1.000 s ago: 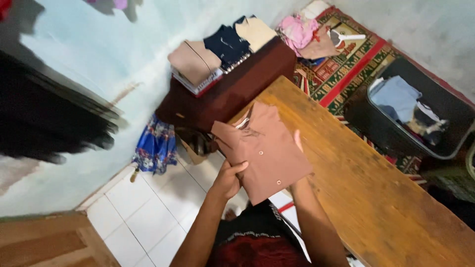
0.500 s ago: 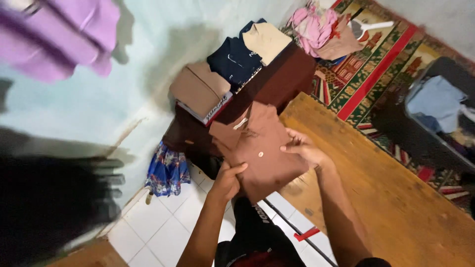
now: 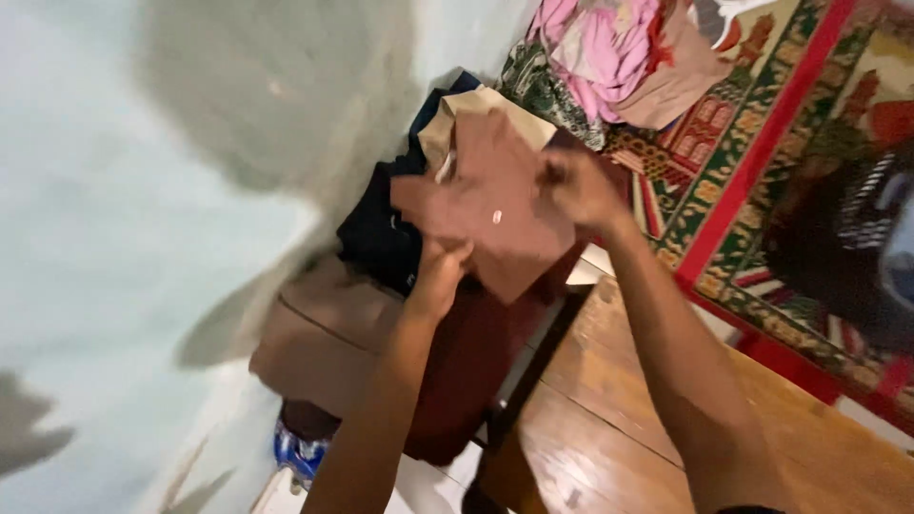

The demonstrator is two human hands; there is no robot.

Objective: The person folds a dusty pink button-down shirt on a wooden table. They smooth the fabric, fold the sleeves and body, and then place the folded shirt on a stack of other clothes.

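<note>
Both hands carry a folded brown shirt with a white button on its front. My left hand grips its near left edge from below. My right hand holds its right side, fingers curled over the cloth. The shirt hangs in the air above a dark red stand that bears piles of folded clothes: a tan pile nearest me, a dark navy pile in the middle and a beige garment just beyond the shirt. The view is blurred by motion.
A wooden table fills the lower right. A patterned red and green rug lies beyond it, with a heap of pink clothes at the top and a dark basket at the right. A pale wall is at the left.
Both hands have carried the brown shirt away from the table and out over the stand's clothes piles. The camera has swung forward and closer to the stand.
</note>
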